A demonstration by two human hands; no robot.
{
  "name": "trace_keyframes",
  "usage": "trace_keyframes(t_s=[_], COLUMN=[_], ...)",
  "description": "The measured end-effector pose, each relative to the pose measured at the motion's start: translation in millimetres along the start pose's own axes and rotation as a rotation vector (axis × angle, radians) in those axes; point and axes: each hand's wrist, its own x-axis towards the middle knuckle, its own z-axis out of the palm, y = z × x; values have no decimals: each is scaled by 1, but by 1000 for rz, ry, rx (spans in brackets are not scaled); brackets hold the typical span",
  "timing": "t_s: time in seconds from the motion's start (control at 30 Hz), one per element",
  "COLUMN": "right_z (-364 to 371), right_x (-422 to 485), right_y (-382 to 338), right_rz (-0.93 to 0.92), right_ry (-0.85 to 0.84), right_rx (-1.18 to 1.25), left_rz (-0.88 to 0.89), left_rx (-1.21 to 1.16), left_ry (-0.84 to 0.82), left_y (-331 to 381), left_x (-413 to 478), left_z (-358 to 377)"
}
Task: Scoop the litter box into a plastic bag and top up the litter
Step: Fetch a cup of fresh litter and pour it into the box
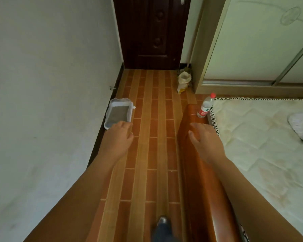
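While both arms are stretching forward above the tiled floor (152,154), the left hand (118,135) and right hand (205,142) are hanging relaxed, holding nothing. The white litter box (121,101) is sitting on the floor against the left wall (51,84), partly behind the left hand, grey litter (118,114) lying inside. A pale sack (184,81) is leaning beside the dark door (152,32).

a white litter box (120,101) holding grey litter (119,114) is sitting on the tiled floor (147,154) against the left wall (51,84). the left hand (118,135) is hovering in front of its near edge, fingers loosely curled, holding nothing. the right hand (205,140) is hovering open above the wooden bed frame (198,180), where a water bottle (205,106) is standing beside the mattress (261,137). an open sack (184,81) is leaning near the dark door (152,32).
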Motion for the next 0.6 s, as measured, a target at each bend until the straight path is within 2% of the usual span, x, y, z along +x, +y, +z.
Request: trace_keyframes(t_s=[0.33,0.53,0.6], right_z=[34,72,80], right_x=[158,272,308], right_y=[26,22,14], right_rz=[-21,40,65], right_ry=[-49,-78,-66], right_rx=[-41,-57,-48], left_rz=[-141,-204,-161], left_rx=[-85,-109,-58], left_ry=[-45,-114,-149], left_y=[-32,-74,-78], left_x=[151,285,332], left_z=[29,50,52])
